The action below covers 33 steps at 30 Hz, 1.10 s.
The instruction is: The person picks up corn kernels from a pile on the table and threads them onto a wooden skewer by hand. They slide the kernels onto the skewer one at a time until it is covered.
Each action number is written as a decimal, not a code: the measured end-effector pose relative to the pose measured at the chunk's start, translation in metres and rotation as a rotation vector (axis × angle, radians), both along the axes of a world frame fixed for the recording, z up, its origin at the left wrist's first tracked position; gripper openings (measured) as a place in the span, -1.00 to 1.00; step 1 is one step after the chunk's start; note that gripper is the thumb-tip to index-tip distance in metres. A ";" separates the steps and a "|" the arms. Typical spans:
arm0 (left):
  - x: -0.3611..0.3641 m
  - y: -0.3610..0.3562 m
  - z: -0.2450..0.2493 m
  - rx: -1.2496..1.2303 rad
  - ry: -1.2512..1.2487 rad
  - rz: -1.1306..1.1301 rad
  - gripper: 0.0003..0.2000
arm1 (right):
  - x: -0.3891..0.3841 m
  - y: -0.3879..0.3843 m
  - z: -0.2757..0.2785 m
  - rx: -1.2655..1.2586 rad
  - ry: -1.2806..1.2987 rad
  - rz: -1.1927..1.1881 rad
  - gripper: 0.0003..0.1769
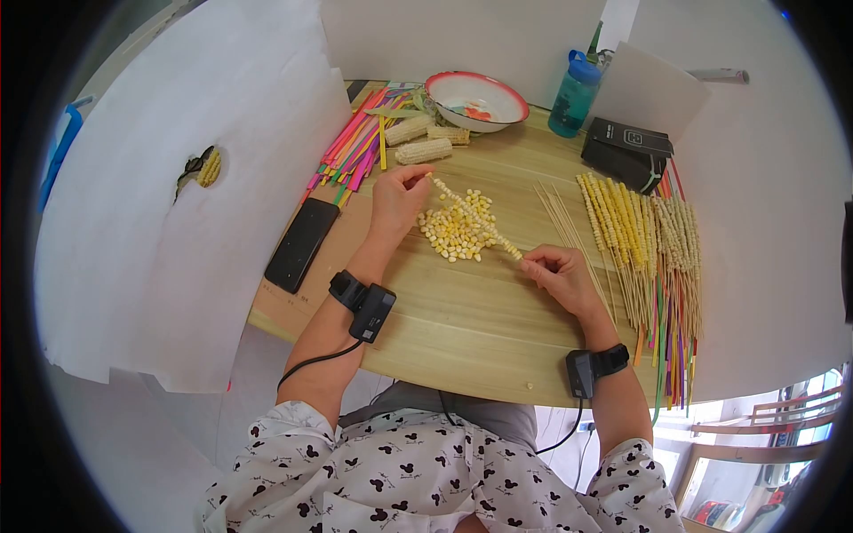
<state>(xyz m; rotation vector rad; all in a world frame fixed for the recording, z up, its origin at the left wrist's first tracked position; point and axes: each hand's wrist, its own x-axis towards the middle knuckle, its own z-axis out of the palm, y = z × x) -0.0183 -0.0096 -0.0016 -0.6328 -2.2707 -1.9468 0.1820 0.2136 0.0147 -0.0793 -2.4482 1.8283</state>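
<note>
A thin skewer threaded with corn kernels (474,216) slants between my two hands above the table. My left hand (397,202) pinches at its upper left end; whether the fingertips hold a loose kernel or the stick itself is too small to tell. At the lower right end, my right hand (562,274) grips the skewer between thumb and fingers. Loose yellow and white kernels (453,238) lie in a pile under the skewer, close to my left hand. Bare sticks (569,222) lie right of the pile, beyond my right hand.
Finished kernel skewers (622,222) lie in rows at the right, with colored strips beneath. Stripped cobs (423,151), colored strips (360,142) and an enamel basin (475,96) are at the back. A phone (302,245) lies left; a blue bottle (575,96) and black box (626,151) stand back right.
</note>
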 end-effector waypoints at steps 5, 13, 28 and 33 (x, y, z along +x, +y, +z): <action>0.002 0.000 0.002 0.002 -0.018 -0.010 -0.77 | 0.000 0.000 -0.001 0.019 0.017 -0.005 -0.84; 0.005 0.002 0.002 -0.102 0.178 0.044 -0.80 | 0.000 0.001 -0.002 0.013 0.005 -0.006 -0.83; 0.010 0.005 0.005 -0.088 0.204 0.065 -0.82 | -0.001 0.002 -0.001 0.035 0.008 -0.010 -0.83; 0.004 0.004 -0.001 -0.092 0.143 0.059 -0.82 | -0.001 0.002 -0.003 0.018 0.012 -0.010 -0.84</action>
